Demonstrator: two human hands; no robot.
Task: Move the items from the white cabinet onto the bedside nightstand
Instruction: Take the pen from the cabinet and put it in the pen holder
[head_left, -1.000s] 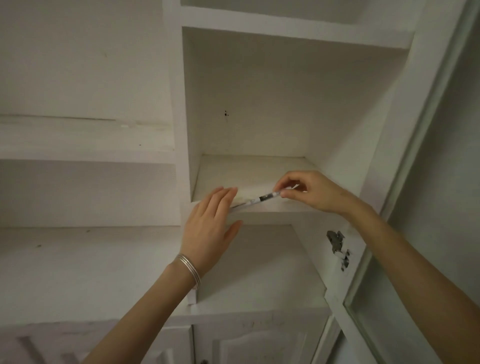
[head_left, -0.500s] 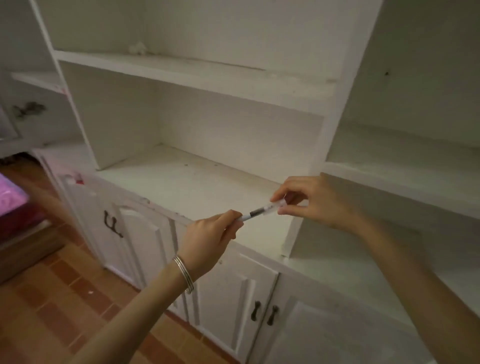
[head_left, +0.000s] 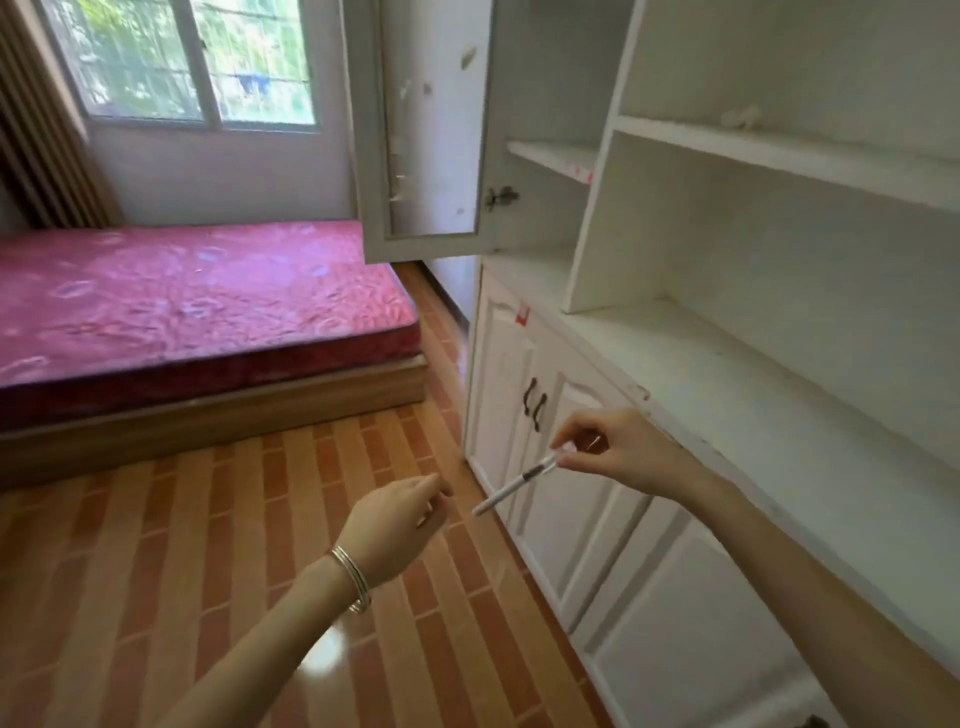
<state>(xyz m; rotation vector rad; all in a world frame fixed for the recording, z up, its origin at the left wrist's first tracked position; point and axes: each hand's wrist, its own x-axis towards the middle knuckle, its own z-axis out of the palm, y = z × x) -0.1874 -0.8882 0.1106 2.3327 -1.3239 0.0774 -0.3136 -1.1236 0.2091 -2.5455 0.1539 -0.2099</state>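
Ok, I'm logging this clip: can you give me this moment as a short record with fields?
carried item: pen
right hand: pinches the pen's upper end
left hand: holds nothing, apart from the pen
white cabinet: at right
upper door: open
bed: ahead left
nightstand: not in view

Right hand (head_left: 626, 452) pinches pen (head_left: 514, 484) — left hand (head_left: 397, 522) loosely curled.

Left hand (head_left: 402, 512) letting go of pen (head_left: 514, 484), right hand (head_left: 626, 451) alone carrying it off cabinet (head_left: 727, 395) shelf, out over floor (head_left: 156, 545).
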